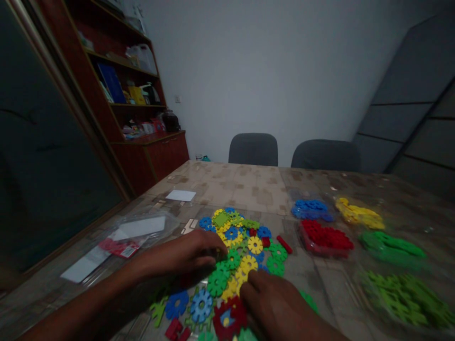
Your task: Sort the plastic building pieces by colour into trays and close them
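Plastic gears (pixel 237 268) — between and around both hands (pixel 190 253) (pixel 275 300)

The person's bare left forearm (pixel 110 289), long, slim and smooth, runs in from the lower left corner of the frame and narrows gently towards the wrist. The bare left hand (pixel 199 248), near the centre, has slender fingers, their detail softened by dim light. At lower right, the bare right hand (pixel 266 298) shows a broad, rounded back and widens into a bare right forearm (pixel 309 327), cropped by the bottom edge.
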The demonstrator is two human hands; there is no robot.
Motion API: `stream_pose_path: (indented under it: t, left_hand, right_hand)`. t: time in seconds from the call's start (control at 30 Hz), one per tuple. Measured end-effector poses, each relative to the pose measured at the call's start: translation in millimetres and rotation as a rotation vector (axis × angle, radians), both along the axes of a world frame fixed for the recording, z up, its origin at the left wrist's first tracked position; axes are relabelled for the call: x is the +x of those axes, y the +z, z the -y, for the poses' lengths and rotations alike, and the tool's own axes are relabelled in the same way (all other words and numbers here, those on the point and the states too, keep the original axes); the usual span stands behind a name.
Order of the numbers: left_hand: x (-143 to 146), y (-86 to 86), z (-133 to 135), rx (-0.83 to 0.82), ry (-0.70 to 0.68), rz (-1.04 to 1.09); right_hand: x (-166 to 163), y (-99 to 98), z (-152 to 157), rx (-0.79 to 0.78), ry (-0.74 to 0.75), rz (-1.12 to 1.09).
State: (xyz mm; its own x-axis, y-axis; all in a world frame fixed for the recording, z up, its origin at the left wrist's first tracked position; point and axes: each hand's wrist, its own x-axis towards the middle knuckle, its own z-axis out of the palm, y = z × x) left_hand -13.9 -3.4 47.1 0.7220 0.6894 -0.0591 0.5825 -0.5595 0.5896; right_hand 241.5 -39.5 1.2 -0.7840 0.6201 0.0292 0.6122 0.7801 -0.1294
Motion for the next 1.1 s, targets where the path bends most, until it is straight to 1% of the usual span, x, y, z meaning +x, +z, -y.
stream_pose_path:
  t: [0.1, 0.2, 0.3, 0.4, 0.53, 0.63, 0.7, 0.8, 1.0, 1.1]
  left_hand:
    - [-1.8, -1.7, -1.7, 0.033, 0.043, -0.042]
    - [-1.9, -2.9, -1.9, 0.036, 0.032, -0.081]
    - [-0.2, -1.4, -0.8, 0.027, 0.009, -0.096]
    - [-2.0, 0.9, 0.2, 0.032, 0.016, -0.099]
    - [-9.9, 2.1, 0.6, 0.026, 0.073, -0.109]
    - [-11.6, 2.3, 0.7, 0.017, 0.103, -0.14]
    - [-9.5, 2.3, 0.5, 0.026, 0.066, -0.151]
    - [-5.1, 2.4, 0.0, 0.033, 0.009, -0.141]
    - [-1.7, 4.9, 0.5, 0.019, 0.017, -0.142]
    - [-1.2, 4.9, 1.6, 0.005, 0.025, -0.167]
  right_hand:
    - [3.9, 13.0, -10.2, -0.036, -0.124, 0.034]
    - [7.5, 17.2, -14.5, -0.078, -0.165, 0.004]
    - [10.7, 18.8, -13.5, -0.152, -0.155, -0.033]
    - [13.1, 21.7, -9.7, -0.222, -0.142, -0.061]
    - [10.8, 20.9, -2.1, -0.299, -0.011, -0.099]
    - [3.9, 15.1, 2.6, -0.284, 0.042, -0.032]
    - [-0.2, 12.9, 3.7, -0.282, 0.018, -0.016]
    - [-2.0, 16.1, 0.9, -0.318, -0.036, -0.061]
    - [4.7, 29.2, -9.1, -0.321, -0.19, -0.061]
    - [5.1, 29.5, -6.4, -0.328, -0.19, -0.034]
